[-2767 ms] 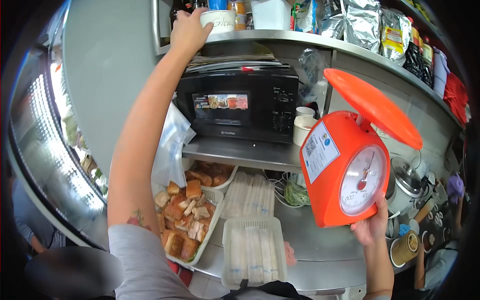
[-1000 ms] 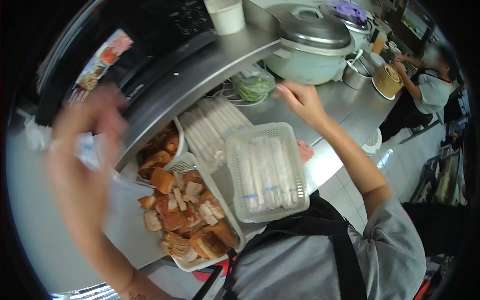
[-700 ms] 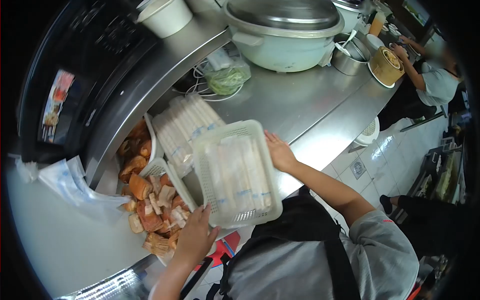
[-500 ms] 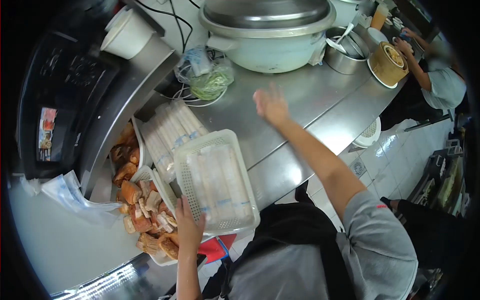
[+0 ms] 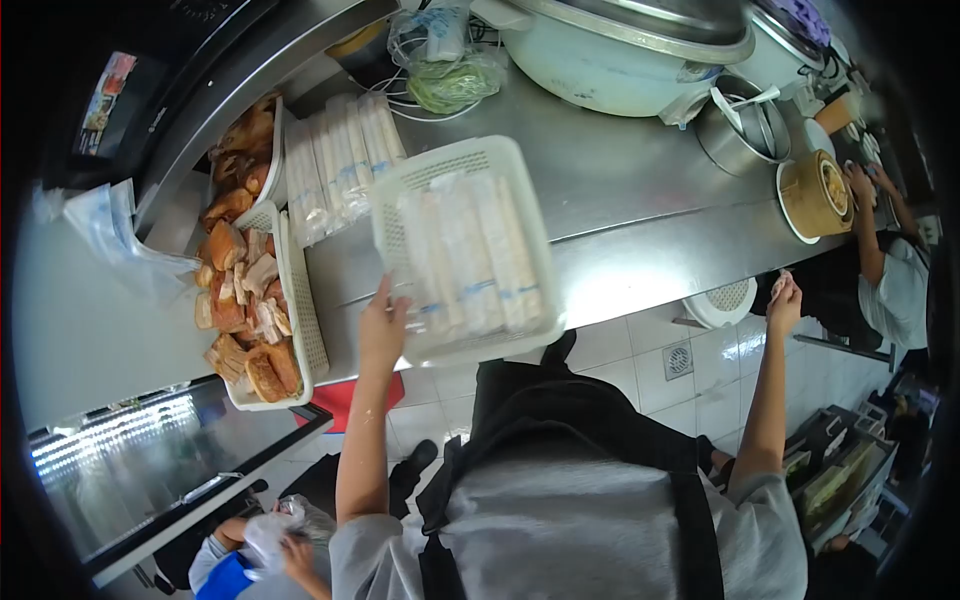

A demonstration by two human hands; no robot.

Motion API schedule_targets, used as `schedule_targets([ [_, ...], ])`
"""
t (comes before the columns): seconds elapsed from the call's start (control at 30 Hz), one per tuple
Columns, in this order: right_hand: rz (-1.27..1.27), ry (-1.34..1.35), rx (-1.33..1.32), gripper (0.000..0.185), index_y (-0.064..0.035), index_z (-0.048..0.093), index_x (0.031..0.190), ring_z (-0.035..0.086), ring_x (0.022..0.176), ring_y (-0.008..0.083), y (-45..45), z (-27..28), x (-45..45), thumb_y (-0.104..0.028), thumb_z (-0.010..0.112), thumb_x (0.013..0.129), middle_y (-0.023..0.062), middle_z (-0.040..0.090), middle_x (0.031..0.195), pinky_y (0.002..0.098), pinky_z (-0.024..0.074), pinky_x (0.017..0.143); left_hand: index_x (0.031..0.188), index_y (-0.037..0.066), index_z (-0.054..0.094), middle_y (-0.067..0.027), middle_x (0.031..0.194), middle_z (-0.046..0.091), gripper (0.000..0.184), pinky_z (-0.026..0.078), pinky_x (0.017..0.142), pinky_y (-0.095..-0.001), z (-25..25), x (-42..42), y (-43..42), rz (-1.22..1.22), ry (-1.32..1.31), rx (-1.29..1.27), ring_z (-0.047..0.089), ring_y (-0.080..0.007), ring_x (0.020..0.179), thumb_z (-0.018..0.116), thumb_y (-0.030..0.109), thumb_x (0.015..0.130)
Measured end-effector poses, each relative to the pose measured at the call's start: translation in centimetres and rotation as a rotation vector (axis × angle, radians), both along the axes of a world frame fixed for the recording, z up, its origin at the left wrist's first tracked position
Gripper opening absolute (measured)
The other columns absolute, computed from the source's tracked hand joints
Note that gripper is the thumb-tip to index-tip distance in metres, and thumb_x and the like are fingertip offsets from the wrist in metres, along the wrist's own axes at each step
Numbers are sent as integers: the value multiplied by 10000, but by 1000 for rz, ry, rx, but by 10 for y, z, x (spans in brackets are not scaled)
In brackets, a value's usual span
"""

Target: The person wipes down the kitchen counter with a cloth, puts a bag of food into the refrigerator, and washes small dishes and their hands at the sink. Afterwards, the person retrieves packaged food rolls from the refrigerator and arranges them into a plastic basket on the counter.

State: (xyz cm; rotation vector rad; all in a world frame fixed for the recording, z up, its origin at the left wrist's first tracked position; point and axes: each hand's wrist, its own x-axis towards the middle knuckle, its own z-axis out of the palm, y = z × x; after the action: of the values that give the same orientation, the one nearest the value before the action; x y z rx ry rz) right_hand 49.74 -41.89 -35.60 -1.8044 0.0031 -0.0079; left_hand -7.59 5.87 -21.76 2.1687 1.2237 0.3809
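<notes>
A cream perforated basket (image 5: 392, 175) holds long white packs (image 5: 470, 255) in clear plastic with blue print. My left hand (image 5: 383, 335) grips its left rim near the lower corner, and the basket's lower part extends past the counter's front edge. My right hand (image 5: 785, 303) is out to the right, away from the counter, fingers curled closed. Something pale pink shows at its fingertips, too small to make out. Left of my left hand stands a second basket (image 5: 312, 330) heaped with chunks of roasted meat (image 5: 240, 290).
More long wrapped packs (image 5: 340, 160) lie on the steel counter (image 5: 620, 190). A big lidded pot (image 5: 610, 65), a metal pot (image 5: 735, 145) and a bamboo steamer (image 5: 808, 195) stand farther along. A co-worker (image 5: 890, 270) is at the right; another person (image 5: 270, 545) handles a plastic bag below left.
My left hand and the basket of packs have moved right, away from the meat basket. My right hand has swung from over the counter out to the right and closed. The view has shifted.
</notes>
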Motion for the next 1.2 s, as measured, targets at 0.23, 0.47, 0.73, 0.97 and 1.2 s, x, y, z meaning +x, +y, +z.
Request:
schedule_targets([
  [0.23, 366, -525, -793, 314, -42, 625, 1140, 556, 1106, 303, 131, 118, -66, -230, 608, 889, 165, 642, 1123, 395, 433, 929, 1378, 35, 436, -228, 1115, 583, 567, 495, 841, -398, 45, 112, -55, 11, 221, 89, 615, -337, 967, 587, 48, 832],
  [0.47, 799, -232, -188, 792, -16, 261, 1465, 390, 1328, 368, 243, 142, -237, -130, 684, 806, 260, 438, 1392, 389, 313, 1085, 1196, 6, 548, -160, 1182, 552, 385, 379, 992, -431, 21, 246, -2, -558, -82, 393, 495, -336, 1135, 544, 20, 812],
  [0.73, 598, -179, -305, 807, -105, 201, 1502, 617, 968, 432, 250, 123, -246, 57, 518, 778, 306, 591, 1136, 408, 475, 851, 1004, 24, 625, -137, 1011, 548, 283, 372, 909, -393, -24, 281, 39, -609, 186, 660, 509, -289, 1017, 562, 233, 825],
  [0.97, 544, -277, -341, 809, -93, 228, 1489, 612, 845, 456, 256, 119, -253, 56, 504, 743, 318, 601, 1039, 472, 479, 752, 1063, 10, 643, -150, 1093, 492, 608, 299, 980, -394, -8, 288, 41, -552, 230, 481, 433, -299, 1096, 670, 489, 691],
  [1.2, 552, -361, -398, 797, -69, 256, 1478, 577, 1014, 438, 264, 120, -260, 13, 569, 749, 285, 559, 1204, 443, 464, 895, 955, 35, 583, -127, 1018, 492, 481, 455, 763, -372, 23, 265, 31, -514, -59, 179, 549, -304, 870, 765, 352, 642],
])
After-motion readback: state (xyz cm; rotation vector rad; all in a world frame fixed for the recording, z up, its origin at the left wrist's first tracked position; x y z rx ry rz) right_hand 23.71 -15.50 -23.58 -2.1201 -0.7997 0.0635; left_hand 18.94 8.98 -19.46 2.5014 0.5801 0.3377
